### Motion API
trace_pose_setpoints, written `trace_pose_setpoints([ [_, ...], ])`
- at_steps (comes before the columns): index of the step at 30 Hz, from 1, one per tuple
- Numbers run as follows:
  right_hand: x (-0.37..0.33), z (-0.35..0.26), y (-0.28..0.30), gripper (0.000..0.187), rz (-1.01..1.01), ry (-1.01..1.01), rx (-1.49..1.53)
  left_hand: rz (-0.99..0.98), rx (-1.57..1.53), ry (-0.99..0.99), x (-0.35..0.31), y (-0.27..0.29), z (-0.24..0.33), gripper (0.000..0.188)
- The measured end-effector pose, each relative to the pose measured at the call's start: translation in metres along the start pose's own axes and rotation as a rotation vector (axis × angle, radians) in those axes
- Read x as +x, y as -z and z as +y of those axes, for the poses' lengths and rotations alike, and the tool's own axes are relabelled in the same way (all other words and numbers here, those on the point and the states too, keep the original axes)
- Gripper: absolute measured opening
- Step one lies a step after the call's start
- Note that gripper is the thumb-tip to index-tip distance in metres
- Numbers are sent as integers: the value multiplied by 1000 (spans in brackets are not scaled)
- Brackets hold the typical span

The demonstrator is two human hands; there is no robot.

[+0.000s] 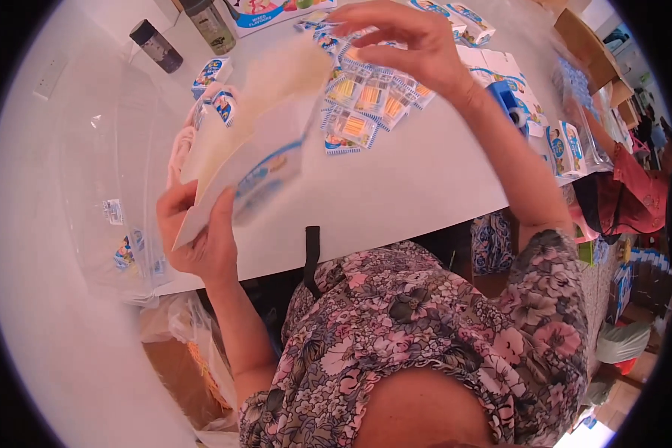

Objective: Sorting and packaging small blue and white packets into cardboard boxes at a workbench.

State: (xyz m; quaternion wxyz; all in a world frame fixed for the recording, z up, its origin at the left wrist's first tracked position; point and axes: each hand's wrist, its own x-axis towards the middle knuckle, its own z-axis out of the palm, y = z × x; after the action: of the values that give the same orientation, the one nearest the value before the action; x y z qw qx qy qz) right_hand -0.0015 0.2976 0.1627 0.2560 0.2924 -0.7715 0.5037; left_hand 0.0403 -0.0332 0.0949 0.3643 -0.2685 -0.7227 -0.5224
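My left hand [201,231] is closed on the lower end of a thin cardboard carton [276,142]. The carton is white with a blue printed band and plain pale flaps; it tilts up to the right, and its far end is smeared by motion. Over the far side of the table, my right hand [418,52] has its fingers apart and nothing visible in them. Beneath and beside it lies a spread of small clear sachets [351,125] with blue striped edges and yellow or orange sticks inside. The right hand is apart from the carton.
A dark-lidded jar [155,46] lies near a second jar [209,26] at the back left. Small printed boxes [213,73] stand nearby. At the right are a blue tape dispenser [506,104], flat cartons [534,97] and small boxes [566,145]. Clear plastic sheeting [89,201] hangs left.
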Motion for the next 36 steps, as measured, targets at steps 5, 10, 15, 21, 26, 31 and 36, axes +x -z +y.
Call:
trace_pose_setpoints([
  [5,-99,90,-60,41,-112,-171,-614,27,-129,299,-28,8,-9,29],
  [10,-130,158,-67,39,-450,-50,-1062,-141,-86,-1,-21,-5,-9,36],
  [15,-128,125,-21,46,-327,-138,-946,-132,-49,-305,17,-30,4,39],
  [21,-147,-5,-17,70,193,-202,-254,-229,-74,-255,-60,-74,0,31],
  [26,-172,-51,-30,72,-63,-54,-689,-232,-220,7,-116,-91,-6,23],
  [31,-157,-59,-79,69,-334,141,-840,-308,-141,-25,-118,-87,-10,26],
  [36,-141,-21,-85,69,-403,23,-708,-83,-53,87,-118,-87,-10,56],
])
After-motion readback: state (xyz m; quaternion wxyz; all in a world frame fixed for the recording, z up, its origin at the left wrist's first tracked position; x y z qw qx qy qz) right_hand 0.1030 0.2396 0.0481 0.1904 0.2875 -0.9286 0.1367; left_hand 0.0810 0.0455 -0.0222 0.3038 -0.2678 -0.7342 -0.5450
